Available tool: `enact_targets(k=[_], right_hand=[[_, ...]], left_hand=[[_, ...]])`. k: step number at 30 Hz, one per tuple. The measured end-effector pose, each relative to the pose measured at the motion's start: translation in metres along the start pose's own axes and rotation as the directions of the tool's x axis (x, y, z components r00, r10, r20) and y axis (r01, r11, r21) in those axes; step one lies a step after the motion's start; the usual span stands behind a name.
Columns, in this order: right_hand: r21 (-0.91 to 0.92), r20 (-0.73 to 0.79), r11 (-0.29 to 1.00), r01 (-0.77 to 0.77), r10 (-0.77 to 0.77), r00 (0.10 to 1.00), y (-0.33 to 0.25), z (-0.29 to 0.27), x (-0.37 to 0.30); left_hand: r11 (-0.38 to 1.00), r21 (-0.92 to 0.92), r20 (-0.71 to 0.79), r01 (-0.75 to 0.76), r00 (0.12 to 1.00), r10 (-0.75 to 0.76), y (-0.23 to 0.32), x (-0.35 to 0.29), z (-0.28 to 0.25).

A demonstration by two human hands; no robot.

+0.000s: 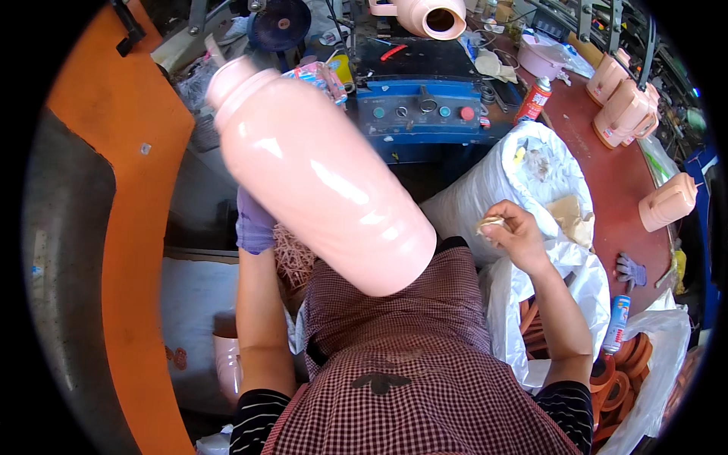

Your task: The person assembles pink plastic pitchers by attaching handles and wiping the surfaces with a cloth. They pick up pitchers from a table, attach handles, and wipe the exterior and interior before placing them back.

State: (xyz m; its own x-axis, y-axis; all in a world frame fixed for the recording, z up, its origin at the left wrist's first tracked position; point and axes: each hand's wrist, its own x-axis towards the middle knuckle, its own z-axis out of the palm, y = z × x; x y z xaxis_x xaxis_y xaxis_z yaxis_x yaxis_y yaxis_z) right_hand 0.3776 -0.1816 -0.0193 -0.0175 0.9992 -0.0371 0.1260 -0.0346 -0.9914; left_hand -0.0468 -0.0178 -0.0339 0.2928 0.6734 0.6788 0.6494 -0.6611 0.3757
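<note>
Pink shell (326, 182) tilts above apron (417, 356), before blue machine (413, 131) front edge. Left hand (255, 224) behind it, closure hidden, can't tell; glossy wall could slip. Right hand (518, 239) pinches pale scrap (489, 222).

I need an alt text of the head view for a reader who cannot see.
A glossy pink vessel is tilted in the purple-gloved left hand, in front of a checked apron; the bare right hand pinches a small pale object. Beyond are a blue control panel and, at right, pink jugs on a red-brown table.
</note>
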Motion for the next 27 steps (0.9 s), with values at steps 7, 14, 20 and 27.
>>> enact_targets(k=[7, 14, 20, 27], right_hand=[[0.079, 0.002, 0.994, -0.077, 0.077, 0.997, 0.015, 0.005, -0.009], [0.083, 0.016, 0.993, -0.086, 0.085, 0.996, 0.015, 0.01, -0.016], [-0.019, -0.117, 0.992, 0.123, -0.124, 0.985, 0.002, 0.023, -0.041], [-0.303, 0.14, 0.789, 0.534, -0.517, 0.844, -0.044, 0.054, -0.076]], left_hand=[[-0.1, -0.99, 0.139, 0.102, 0.847, -0.513, -0.024, -0.032, 0.012], [-0.084, -0.996, 0.07, 0.03, 0.845, -0.53, -0.035, -0.049, 0.0], [-0.037, -0.999, 0.041, 0.025, 0.846, -0.532, -0.027, -0.045, 0.009], [0.165, -0.884, 0.31, 0.438, 0.813, -0.494, 0.102, 0.037, 0.007]])
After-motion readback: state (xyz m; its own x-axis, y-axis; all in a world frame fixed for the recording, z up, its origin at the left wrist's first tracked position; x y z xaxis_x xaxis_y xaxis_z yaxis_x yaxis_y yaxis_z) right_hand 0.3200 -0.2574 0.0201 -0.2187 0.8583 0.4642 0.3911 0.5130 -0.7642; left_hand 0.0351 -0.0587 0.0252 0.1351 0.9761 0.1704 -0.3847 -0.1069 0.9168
